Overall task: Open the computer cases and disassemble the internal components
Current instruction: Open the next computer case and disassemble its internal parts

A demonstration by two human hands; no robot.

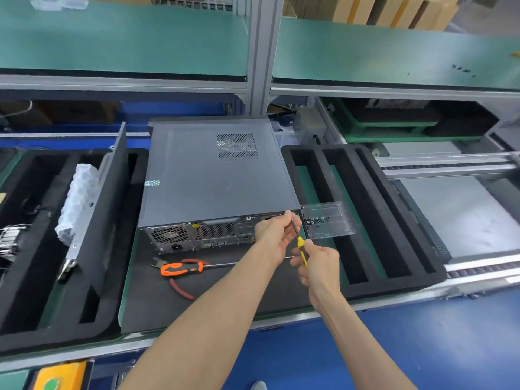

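Observation:
A grey computer case (213, 175) lies flat on a dark mat, its rear panel with fan grilles and ports facing me. My right hand (319, 263) grips the yellow handle of a small screwdriver (300, 244). The shaft points up to the case's rear right corner. My left hand (274, 233) pinches the screwdriver's shaft close to the tip, right at that corner. The case's lid is closed.
A clear plastic tray (327, 222) with several small dark screws sits beside the corner. An orange-handled screwdriver (183, 268) and red-handled cutters (180, 287) lie on the mat in front. Black foam trays (374, 218) flank the case; a removed side panel (112, 192) leans on the left.

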